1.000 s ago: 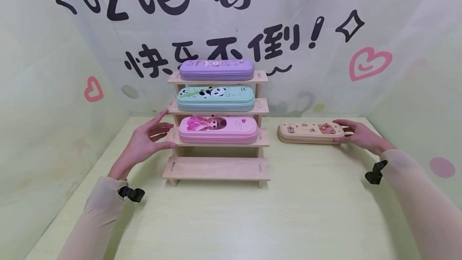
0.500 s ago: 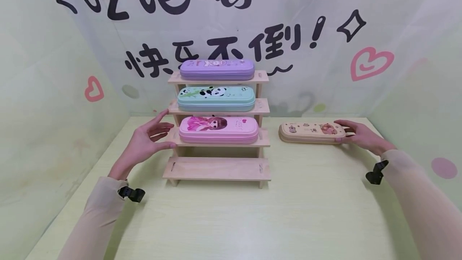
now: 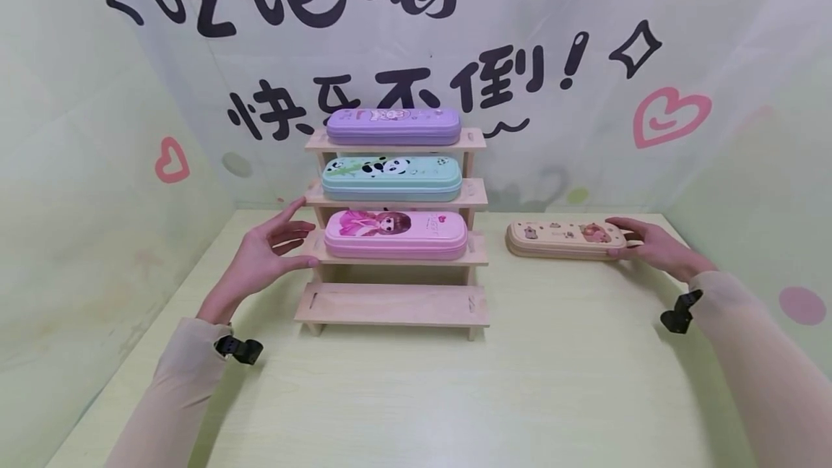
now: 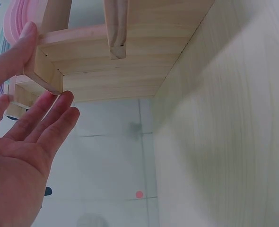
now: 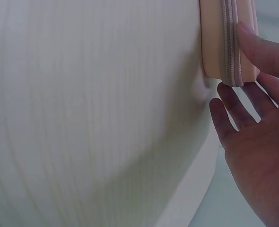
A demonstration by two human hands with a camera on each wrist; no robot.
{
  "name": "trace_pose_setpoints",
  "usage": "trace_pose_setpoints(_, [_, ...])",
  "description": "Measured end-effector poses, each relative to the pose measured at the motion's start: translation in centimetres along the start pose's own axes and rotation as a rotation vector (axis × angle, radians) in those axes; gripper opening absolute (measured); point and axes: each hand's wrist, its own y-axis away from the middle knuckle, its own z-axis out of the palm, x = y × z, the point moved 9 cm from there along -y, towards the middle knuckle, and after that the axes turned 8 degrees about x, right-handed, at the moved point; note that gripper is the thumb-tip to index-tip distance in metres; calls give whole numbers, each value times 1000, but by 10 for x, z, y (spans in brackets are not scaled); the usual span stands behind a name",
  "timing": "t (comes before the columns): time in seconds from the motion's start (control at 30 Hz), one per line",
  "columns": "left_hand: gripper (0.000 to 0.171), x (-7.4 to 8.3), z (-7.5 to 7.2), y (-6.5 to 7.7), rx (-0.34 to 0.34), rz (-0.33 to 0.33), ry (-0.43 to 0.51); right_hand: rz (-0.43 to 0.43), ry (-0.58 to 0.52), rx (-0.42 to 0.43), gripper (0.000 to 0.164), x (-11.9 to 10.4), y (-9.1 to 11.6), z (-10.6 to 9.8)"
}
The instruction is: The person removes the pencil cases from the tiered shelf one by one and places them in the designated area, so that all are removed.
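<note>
A beige zippered pencil case with small cartoon prints lies on the table to the right of a stepped wooden rack. My right hand pinches its right end, thumb on the zipper side, as the right wrist view shows. The left hand rests at the rack's left side, thumb and index finger spread apart and touching shelf ends. In the left wrist view its other fingers extend loosely near a wooden corner. Purple, panda-printed mint and pink doll-printed pencil cases lie on the three upper shelves.
The rack's lowest shelf shows bare wood. Pale wood-grain table extends in front. A printed cloth backdrop stands close behind the rack, with pale side walls at left and right.
</note>
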Motion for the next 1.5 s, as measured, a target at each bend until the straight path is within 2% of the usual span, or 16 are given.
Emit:
trace_pose_setpoints(0.6, [106, 1, 0, -1, -1, 0, -6, -20, -30, 11, 84, -2, 6, -5])
trace_pose_setpoints(0.83, [107, 2, 0, -1, -5, -2, -11, -78, -10, 79, 79, -10, 14, -15])
trace_pose_setpoints(0.97, [106, 1, 1, 0, -6, -5, -5, -115, -12, 106, 77, -22, 22, -19])
trace_pose_setpoints(1.2, [107, 0, 0, 1, -7, -10, -2, -192, 69, 185, 71, -57, 43, -18])
trace_pose_setpoints(1.33, [107, 1, 0, 0, -5, -7, -8, -259, 90, 230, 67, -78, 55, -11])
trace_pose_setpoints(1.5, [107, 1, 0, 0, -4, 0, -20, -301, 86, 265, 67, -94, 65, 3])
